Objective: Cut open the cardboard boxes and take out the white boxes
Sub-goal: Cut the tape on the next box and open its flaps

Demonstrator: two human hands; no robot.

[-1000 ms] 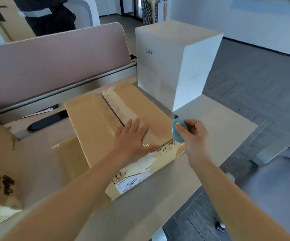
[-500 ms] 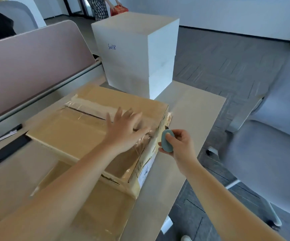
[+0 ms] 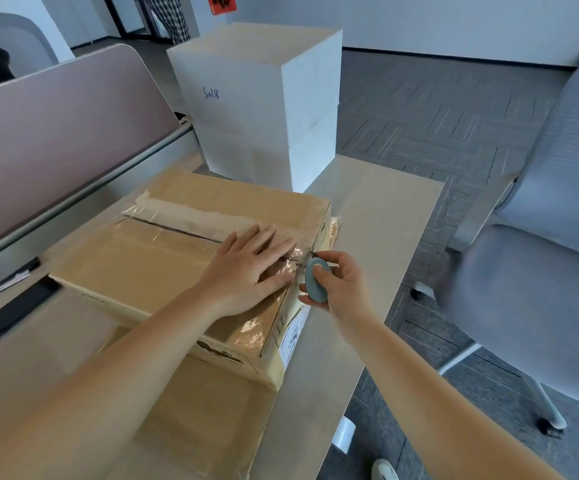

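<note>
While the bench carried everything, the biggest item on it was the stack of white boxes at the far side, one marked in blue pen. These looked like boxes already taken out, so part of the job seemed done, though I cannot tell how many were left to unpack. A grey chair stood on the floor to the right, and a divider ran along the left.

Near the stack lay the carton, flat on the bench and closed, its top seam covered with clear tape. A flattened piece of cardboard lay under its near edge, perhaps from a carton opened before. By my judgement this carton was only at the start of being cut: its flaps were down and no white box showed inside it.

The left hand lay on the carton's top with its fingers spread and straight, pressing it steady near the right edge. The right hand pinched a small blue cutter between thumb and curled fingers, its tip at the crinkled tape on the carton's right top edge. Left to do: slit the seam, fold back the flaps, lift out the box.
</note>
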